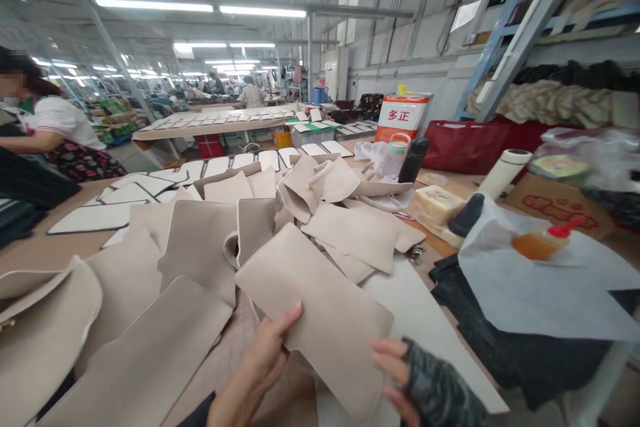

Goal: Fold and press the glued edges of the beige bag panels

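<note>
From the head view, you hold the beige panel (320, 300) just above the pile of like pieces (195, 247). Your left hand (260, 367) pinches its near edge, thumb on top and fingers hidden beneath. Your right hand (400, 373), half-gloved, curls at the right edge; whether it grips, I cannot tell. The panel looks light, bendable and matte, so hold it by opposite edges.

A flat beige panel (320, 307), possibly suede, with rounded corners, is held tilted just above overlapping beige pieces (200, 247).
</note>
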Available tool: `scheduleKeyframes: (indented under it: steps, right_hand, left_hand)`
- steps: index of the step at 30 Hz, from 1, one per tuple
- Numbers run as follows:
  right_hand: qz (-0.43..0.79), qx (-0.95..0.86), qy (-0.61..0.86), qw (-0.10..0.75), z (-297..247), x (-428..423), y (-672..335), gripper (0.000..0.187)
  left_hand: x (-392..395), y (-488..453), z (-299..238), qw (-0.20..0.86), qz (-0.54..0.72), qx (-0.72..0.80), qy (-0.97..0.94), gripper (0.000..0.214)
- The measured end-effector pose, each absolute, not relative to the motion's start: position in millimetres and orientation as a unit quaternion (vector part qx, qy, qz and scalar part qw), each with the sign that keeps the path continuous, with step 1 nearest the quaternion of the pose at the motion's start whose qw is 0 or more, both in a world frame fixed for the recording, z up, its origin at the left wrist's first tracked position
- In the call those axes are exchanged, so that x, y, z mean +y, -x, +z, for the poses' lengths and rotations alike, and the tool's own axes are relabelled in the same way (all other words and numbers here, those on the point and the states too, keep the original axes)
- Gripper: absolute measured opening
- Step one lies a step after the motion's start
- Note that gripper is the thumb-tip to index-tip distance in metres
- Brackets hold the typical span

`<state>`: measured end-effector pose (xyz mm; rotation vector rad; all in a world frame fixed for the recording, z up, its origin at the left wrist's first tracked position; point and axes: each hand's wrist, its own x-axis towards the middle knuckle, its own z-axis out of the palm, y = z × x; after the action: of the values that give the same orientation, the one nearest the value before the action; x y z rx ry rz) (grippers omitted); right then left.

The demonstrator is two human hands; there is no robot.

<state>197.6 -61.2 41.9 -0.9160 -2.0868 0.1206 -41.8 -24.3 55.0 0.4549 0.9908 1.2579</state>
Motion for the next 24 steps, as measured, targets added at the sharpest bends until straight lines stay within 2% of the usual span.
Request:
scheduleKeyframes:
  steps: [1,3,5,7,9,12,15,17,20,22,24]
  right_hand:
    - [0.038,-0.802,0.383,0.457,50.1,-53.9,-201.1,0.026]
    - [0.093,-0.747,0.455,0.476,67.3,-36.4,-205.2,0.023]
    - [0.242,-0.706,0.482,0.459,80.3,-22.1,-202.5,0.028]
    - [0.428,-0.666,0.446,0.417,86.6,-15.9,-193.9,0.033]
    - [0.555,-0.622,0.399,0.383,86.9,-17.6,-183.3,0.033]
    - [0.637,-0.553,0.366,0.392,80.0,-26.1,-173.0,0.028]
    - [0.714,-0.471,0.326,0.403,70.0,-29.2,-172.1,0.024]
    - [0.74,-0.438,0.31,0.405,64.8,-26.2,-173.4,0.024]
    - [0.724,-0.453,0.329,0.403,62.3,-19.0,-172.2,0.028]
    - [0.715,-0.472,0.346,0.382,64.2,-16.4,-167.3,0.031]
    - [0.715,-0.493,0.352,0.349,68.4,-17.3,-159.5,0.031]
  left_hand:
    - [-29.8,46.6,54.4,0.678,0.544,0.442,-0.222,0.046]
    - [-40.2,54.7,54.3,0.69,0.514,0.442,-0.254,0.044]
    - [-49.0,60.7,53.6,0.704,0.488,0.437,-0.273,0.044]
    - [-56.3,64.9,51.2,0.719,0.468,0.428,-0.284,0.045]
    - [-62.5,67.8,48.1,0.727,0.458,0.422,-0.287,0.042]
    - [-68.8,69.4,45.7,0.717,0.457,0.438,-0.292,0.044]
    - [-67.8,68.8,45.3,0.682,0.446,0.473,-0.336,0.06]
    - [-63.4,68.8,43.8,0.59,0.467,0.53,-0.391,0.07]
    - [-58.9,67.1,42.2,0.287,0.529,0.625,-0.497,0.077]
    - [-61.3,60.3,46.2,0.125,0.518,0.605,-0.591,0.057]
    - [-66.4,47.1,55.2,0.122,0.461,0.552,-0.684,0.021]
